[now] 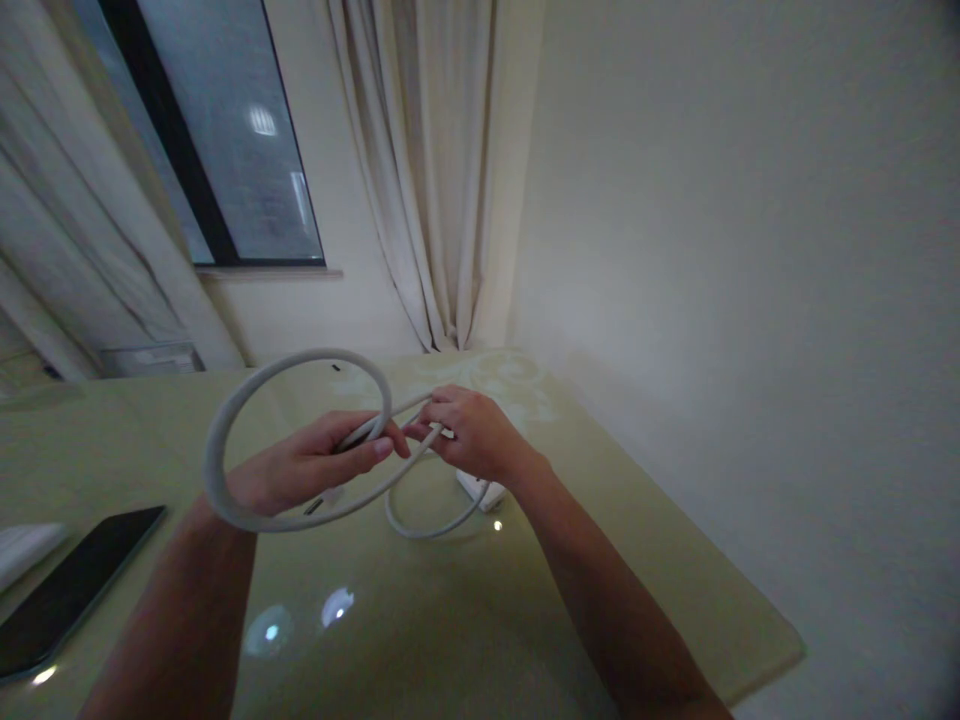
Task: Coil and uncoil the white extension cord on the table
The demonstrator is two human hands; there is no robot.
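Observation:
A white cable (pixel 216 455) hangs in a large loop over my left wrist, above the table. My left hand (pixel 319 460) is closed round part of it, thumb stretched along the strands. To the right, my right hand (pixel 471 430) pinches the cable between its fingers, close to the left fingertips. A smaller loop of the cable droops below the hands toward the tabletop. Partly hidden behind my right hand is a white block-shaped piece (pixel 482 490) on the table, with the lower loop reaching it; whether they are joined I cannot tell.
A dark smartphone (pixel 79 585) lies on the glossy table (pixel 420 620) at the left, with a white object (pixel 28 550) beside it. The wall (pixel 735 300) borders the table's right side. Curtains (pixel 420 160) and a window (pixel 232 130) are beyond the far edge.

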